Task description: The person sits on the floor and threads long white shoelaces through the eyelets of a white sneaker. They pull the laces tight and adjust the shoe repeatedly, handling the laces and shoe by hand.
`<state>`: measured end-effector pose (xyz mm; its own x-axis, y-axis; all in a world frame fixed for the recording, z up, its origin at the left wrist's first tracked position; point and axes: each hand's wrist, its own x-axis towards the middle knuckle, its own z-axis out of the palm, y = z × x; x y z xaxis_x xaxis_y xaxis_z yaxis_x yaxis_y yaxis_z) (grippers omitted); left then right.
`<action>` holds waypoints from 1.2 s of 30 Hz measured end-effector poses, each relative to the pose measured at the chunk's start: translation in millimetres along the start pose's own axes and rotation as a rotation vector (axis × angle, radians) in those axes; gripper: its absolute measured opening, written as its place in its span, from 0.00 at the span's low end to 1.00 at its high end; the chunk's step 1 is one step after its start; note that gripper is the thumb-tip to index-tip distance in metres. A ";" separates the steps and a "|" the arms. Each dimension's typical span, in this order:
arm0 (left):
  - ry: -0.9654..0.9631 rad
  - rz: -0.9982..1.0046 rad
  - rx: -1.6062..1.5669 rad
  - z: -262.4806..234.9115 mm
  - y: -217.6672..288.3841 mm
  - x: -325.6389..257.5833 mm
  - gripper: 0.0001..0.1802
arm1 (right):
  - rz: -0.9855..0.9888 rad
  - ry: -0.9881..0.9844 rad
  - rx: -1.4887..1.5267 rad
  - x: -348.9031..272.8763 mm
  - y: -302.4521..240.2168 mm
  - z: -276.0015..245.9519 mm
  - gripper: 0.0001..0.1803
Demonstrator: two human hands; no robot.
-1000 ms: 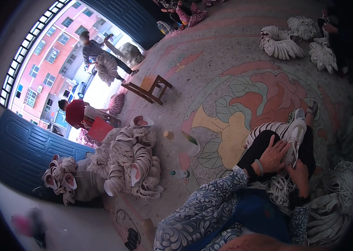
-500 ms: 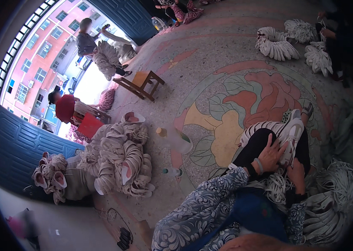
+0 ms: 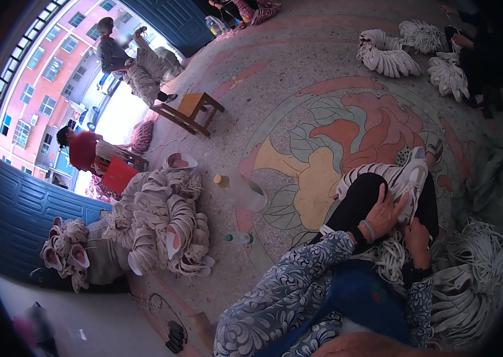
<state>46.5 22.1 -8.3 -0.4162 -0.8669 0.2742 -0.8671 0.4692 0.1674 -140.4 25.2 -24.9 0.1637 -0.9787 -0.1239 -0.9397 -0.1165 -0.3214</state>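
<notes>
The person sits on the patterned floor (image 3: 323,77), near its lower right corner, with one dark-trousered leg (image 3: 361,199) stretched toward the flower motif (image 3: 347,143) at the floor's centre. The left hand (image 3: 385,211) lies flat, fingers spread wide, on a white shoe upper (image 3: 409,178) that rests across the leg; it presses on the piece rather than closing around it. The right hand (image 3: 419,238) sits just below and beside the left, fingers curled narrow on a bundle of white straps (image 3: 389,262) in the lap; how firmly it grips cannot be told. A loose heap of white strap pieces (image 3: 477,279) lies touching the person's right side at the floor's right edge. A large pile of pale shoe uppers (image 3: 162,220) occupies the left part of the floor, with a smaller bundle (image 3: 64,253) beside it against the blue door (image 3: 19,214). A clear plastic bottle (image 3: 241,190) lies on its side between the pile and the leg, and a smaller bottle (image 3: 238,238) lies near it. A low wooden stool (image 3: 191,111) stands toward the upper left. More white bundles (image 3: 388,56) lie near the upper right edge. Other people (image 3: 82,149) are at the open doorway.
</notes>
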 end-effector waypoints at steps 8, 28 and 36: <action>0.094 0.026 0.024 2.7 0.9 -2.8 0.39 | 0.027 0.039 0.054 0.1 -0.5 4.1 0.16; 0.006 0.039 -0.018 -5.4 4.4 1.3 0.44 | 0.032 0.132 0.049 -8.9 0.9 8.7 0.14; 0.068 0.066 -0.028 -0.6 4.3 3.0 0.43 | 0.046 0.160 0.060 -10.8 5.0 11.4 0.14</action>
<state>41.7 21.6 -6.2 -0.4516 -0.8211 0.3491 -0.8302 0.5300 0.1726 -143.5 37.2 -35.9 0.0664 -0.9977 0.0096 -0.9247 -0.0651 -0.3751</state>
